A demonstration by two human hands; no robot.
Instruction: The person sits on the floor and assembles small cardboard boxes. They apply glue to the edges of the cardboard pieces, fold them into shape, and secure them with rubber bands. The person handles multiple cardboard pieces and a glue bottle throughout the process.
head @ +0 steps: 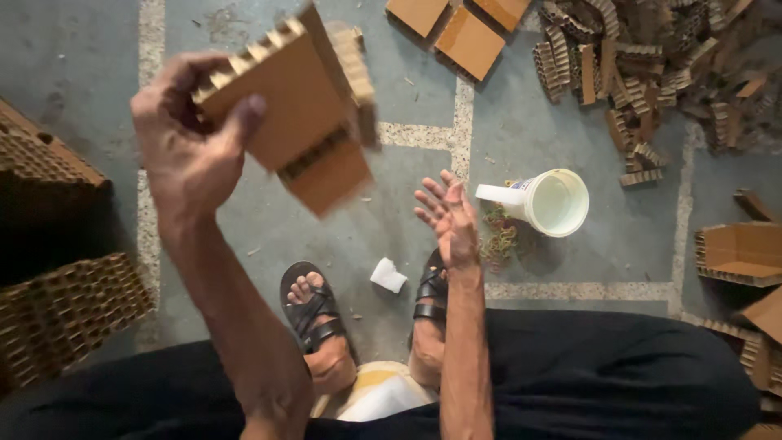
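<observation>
The left hand gripped a stack of about three corrugated cardboard pieces at ten o'clock, fingers and thumb clamped on its near edge. The stack looked light and stiff, though crushable at the fluted edges, so the flat faces seemed the best hold. The right hand hung empty, fingers spread, beside one white tub on the floor. Two flat cardboard pieces lay at twelve o'clock.
</observation>
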